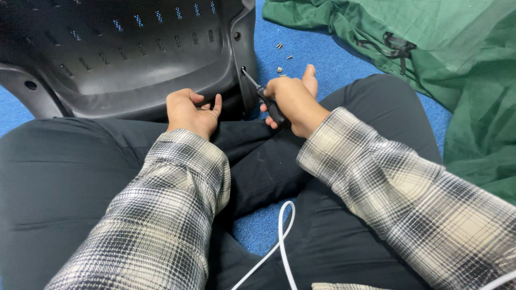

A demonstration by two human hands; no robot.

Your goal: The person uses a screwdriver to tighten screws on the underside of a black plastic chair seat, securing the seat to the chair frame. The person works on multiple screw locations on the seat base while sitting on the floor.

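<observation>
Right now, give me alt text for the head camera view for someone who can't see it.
The right hand drives a black-handled screwdriver into the edge of a black perforated plastic chair shell, which the left hand grips by its lower rim. Small loose metal screws lie on the blue carpet beside green fabric.

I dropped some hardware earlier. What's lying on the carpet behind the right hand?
A few small screws on the blue carpet beyond the right hand; anything directly beneath it is hidden.
</observation>
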